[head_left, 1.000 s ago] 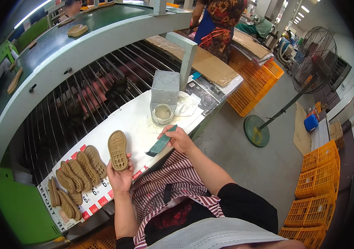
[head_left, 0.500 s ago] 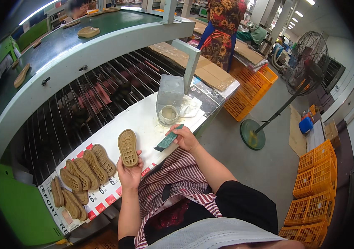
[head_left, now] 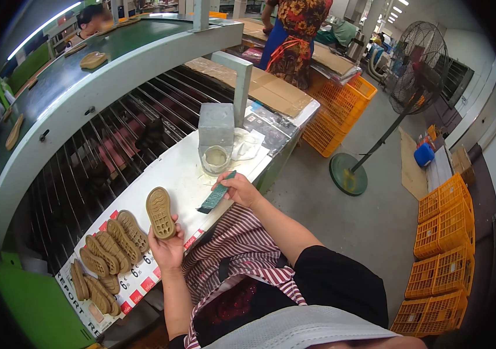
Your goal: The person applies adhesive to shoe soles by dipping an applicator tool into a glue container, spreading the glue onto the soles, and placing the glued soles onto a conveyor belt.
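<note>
left hand (head_left: 168, 249) raised, fingers gripping | right hand (head_left: 241, 189) extended, pinching (forearm bare)

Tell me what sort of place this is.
Most likely a shoe factory floor. The left hand holds a tan shoe sole, more soles lie on the white bench, beside a green conveyor and stacked orange crates.

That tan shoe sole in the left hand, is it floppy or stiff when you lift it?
Probably fairly stiff: the shoe sole stands upright without drooping, held only at its lower end by the left hand. Likely light, since a fingertip hold carries it. Its ridged tread should resist slipping.
</note>
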Available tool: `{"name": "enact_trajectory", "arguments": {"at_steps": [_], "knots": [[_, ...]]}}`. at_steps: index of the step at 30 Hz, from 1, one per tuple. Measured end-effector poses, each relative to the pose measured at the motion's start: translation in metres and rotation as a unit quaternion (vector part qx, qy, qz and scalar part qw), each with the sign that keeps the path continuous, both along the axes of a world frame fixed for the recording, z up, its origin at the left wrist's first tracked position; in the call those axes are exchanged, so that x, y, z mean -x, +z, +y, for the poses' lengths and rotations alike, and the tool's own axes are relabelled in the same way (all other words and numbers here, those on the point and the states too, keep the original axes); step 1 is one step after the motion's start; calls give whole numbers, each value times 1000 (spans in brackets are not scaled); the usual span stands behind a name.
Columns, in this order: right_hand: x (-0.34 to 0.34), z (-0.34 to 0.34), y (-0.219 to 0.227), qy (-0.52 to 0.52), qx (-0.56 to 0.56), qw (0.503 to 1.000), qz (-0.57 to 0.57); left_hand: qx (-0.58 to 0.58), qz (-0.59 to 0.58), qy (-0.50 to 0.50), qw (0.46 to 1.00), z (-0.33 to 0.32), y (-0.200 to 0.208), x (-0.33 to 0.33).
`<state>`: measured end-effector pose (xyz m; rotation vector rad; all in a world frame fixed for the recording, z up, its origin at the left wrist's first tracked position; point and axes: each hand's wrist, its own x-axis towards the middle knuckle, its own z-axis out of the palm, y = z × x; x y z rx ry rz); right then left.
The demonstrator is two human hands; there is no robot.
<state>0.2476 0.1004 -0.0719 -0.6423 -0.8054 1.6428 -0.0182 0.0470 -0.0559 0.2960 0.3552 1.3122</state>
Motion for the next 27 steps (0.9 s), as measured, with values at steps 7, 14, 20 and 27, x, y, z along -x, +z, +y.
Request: {"name": "enact_trajectory", "arguments": {"at_steps": [7,14,20,27], "knots": [[-25,0,0,17,-8,1000,5,-2,4,3,1000,0,2,-25],[-40,3,-3,33,-14,999,13,0,7,2,1000,3,1,-38],[-46,5,-5,35,-14,999,13,16,2,10,1000,5,2,-45],[-46,4,-5,29,-8,999,15,13,-1,9,1000,6,0,-45]]}}
